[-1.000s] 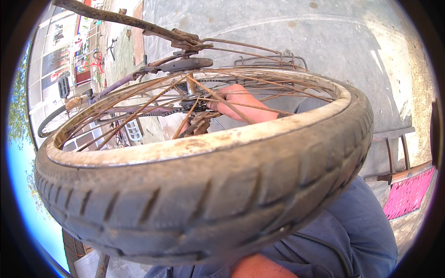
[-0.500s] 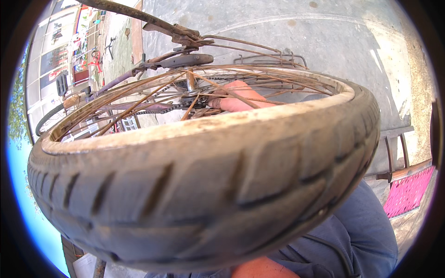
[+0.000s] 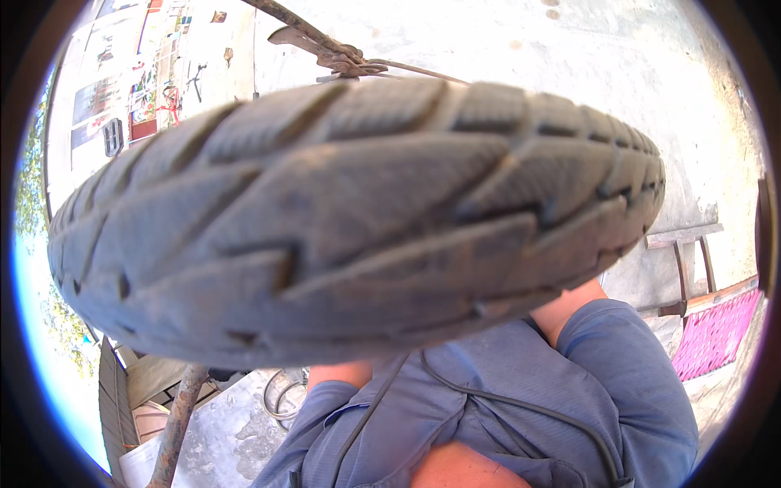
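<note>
A bicycle wheel's black tyre (image 3: 390, 220) fills the middle of the picture, very close, with its grooved tread facing me. Rim, spokes and hub are all hidden behind it. Both my hands are out of sight on the far side of the tyre. My right arm (image 3: 567, 313) shows bare skin below a blue-grey sleeve and passes behind the tyre's lower right edge. A bit of my left arm (image 3: 342, 374) shows under its lower edge. Beyond the tyre's top, part of the rusty bicycle frame (image 3: 325, 49) sticks out.
A black pedal (image 3: 113, 137) shows at the left. At the right stands a seat with pink woven webbing (image 3: 720, 333). A rusty pole (image 3: 179, 423) and a coiled cable (image 3: 283, 398) are at the lower left. A dark cord (image 3: 521, 400) lies across my shirt.
The tyre has shifted up and tilted in view, so it now covers the rim, spokes, hub and the hand seen through them earlier. More of my shirt and arms shows. The picture is brighter.
</note>
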Available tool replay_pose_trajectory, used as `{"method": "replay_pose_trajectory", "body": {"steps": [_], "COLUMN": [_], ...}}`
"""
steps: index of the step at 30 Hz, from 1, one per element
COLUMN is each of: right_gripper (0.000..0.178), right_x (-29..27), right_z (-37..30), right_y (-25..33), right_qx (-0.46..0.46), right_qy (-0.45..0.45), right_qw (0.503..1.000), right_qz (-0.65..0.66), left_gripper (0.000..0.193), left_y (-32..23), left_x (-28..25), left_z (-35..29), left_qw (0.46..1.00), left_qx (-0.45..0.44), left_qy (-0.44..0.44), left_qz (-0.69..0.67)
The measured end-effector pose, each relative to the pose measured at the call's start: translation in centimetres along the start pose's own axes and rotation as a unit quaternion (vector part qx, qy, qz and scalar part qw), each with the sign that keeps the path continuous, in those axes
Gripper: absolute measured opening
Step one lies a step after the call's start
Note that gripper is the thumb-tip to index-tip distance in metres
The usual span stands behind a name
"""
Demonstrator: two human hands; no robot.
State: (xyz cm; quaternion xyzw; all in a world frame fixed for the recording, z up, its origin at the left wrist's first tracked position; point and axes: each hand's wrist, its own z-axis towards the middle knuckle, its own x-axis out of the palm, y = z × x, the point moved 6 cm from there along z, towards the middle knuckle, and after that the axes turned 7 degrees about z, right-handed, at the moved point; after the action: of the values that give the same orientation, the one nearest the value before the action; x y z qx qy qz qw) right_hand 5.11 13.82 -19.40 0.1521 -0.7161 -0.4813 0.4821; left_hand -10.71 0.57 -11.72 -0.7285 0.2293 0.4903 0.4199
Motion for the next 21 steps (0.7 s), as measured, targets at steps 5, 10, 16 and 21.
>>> {"method": "replay_pose_trajectory", "body": {"steps": [5,10,16,21], "right_gripper": [0.044,0.048,0.041,0.029], "right_x": [-0.1,-0.1,0.6,1.4], "right_z": [-0.7,-1.6,-1.0,-0.8], "right_y": [-0.1,-0.1,0.0,0.5], "right_qx": [-0.017,-0.052,0.007,0.025], "right_qy": [-0.004,-0.002,-0.044,-0.050], "right_qw": [0.992,0.973,0.995,0.998], "right_qz": [0.123,0.223,0.088,0.003], "left_gripper": [0.024,0.048,0.038,0.050], "left_y": [-2.0,-9.5,-16.1,-17.2], "left_x": [-1.7,-5.8,-6.2,-7.8], "left_z": [-0.2,-4.5,-3.3,-2.1], "left_qw": [0.997,0.948,0.833,0.840], "left_qx": [0.024,0.248,0.324,0.321], "left_qy": [0.017,-0.104,-0.010,-0.020], "left_qz": [0.066,-0.172,-0.448,-0.437]}}
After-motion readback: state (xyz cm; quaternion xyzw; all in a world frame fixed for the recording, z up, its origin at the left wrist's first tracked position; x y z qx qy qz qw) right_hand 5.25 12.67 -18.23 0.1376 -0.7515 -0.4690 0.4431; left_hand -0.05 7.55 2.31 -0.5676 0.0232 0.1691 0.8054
